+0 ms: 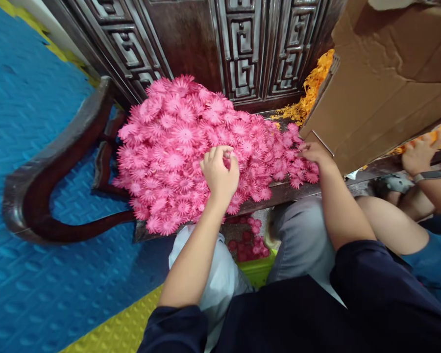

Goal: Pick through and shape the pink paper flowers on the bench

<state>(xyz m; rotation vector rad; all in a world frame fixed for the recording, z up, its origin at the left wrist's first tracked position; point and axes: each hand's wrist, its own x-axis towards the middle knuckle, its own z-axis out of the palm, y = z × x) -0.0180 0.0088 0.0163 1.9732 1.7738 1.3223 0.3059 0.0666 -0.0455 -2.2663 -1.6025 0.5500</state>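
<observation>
Now both hands work in a pile of pink flowers [183, 147] on a dark wooden bench [51, 196].

Nearest, dark sleeves and grey trousers frame a green tub [259, 272] on the floor, with a few pink flowers in it. The left hand [219, 171] rests on the pile near its middle, fingers curled and pinched narrow on a flower. The right hand [316, 153] lies at the pile's right edge, touching flowers beside a cardboard box [385, 83]; whether it grips one I cannot tell. Farther right, another person's hand [421, 154], with a watch, sits near orange flowers [312, 90] by the carved bench back.
</observation>
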